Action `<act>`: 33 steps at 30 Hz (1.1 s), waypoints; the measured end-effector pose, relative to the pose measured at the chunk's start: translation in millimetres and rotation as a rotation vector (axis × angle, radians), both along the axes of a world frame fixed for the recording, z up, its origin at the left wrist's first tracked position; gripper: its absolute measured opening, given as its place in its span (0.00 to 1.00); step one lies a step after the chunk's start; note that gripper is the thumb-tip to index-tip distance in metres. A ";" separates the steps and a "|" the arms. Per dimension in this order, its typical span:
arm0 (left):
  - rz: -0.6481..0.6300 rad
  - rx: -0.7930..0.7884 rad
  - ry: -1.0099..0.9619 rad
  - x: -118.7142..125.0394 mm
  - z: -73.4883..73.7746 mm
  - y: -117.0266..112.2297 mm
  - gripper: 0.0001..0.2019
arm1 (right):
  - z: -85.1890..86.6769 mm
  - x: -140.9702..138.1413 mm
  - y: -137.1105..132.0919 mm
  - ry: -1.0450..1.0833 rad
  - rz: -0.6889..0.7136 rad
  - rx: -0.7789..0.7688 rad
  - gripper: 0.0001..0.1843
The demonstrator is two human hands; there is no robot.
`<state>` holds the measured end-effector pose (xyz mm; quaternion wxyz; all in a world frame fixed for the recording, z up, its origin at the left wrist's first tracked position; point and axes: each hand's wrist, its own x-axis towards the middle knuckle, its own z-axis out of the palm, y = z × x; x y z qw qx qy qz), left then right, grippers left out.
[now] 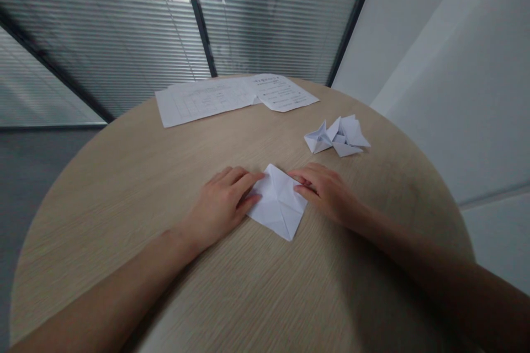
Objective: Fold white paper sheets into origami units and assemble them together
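Observation:
A small square of folded white paper (278,201) lies on the table between my hands, with crease lines meeting near its middle. My left hand (226,198) grips its left edge, thumb and index finger on the upper face and the other fingers curled beside it. At the paper's right edge, my right hand (323,190) has its thumb and index finger closed on the border. Whether fingertips reach beneath the sheet is hidden.
Folded paper pieces (338,135) sit beyond my right hand. Printed sheets (232,96) lie at the far edge of the round wooden table (124,193). Behind it stand a window with blinds (273,22) and a white wall (464,66).

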<state>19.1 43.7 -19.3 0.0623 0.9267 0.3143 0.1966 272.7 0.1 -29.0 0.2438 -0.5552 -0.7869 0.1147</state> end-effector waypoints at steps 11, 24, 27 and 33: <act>-0.004 -0.006 0.059 -0.3 -0.3 0.8 0.15 | -1.7 -3.7 1.7 0.018 -0.036 -0.088 0.22; -0.064 0.168 -0.197 -5.6 14.9 -0.3 0.07 | 7.5 -9.7 -2.8 0.221 0.076 0.364 0.09; -0.099 0.357 -0.293 -8.4 20.4 -6.1 0.08 | 13.5 -8.2 -8.1 0.227 0.135 0.623 0.12; -0.149 0.441 -0.253 -7.9 17.5 -8.6 0.09 | 21.5 -2.4 -19.9 0.129 0.253 0.730 0.11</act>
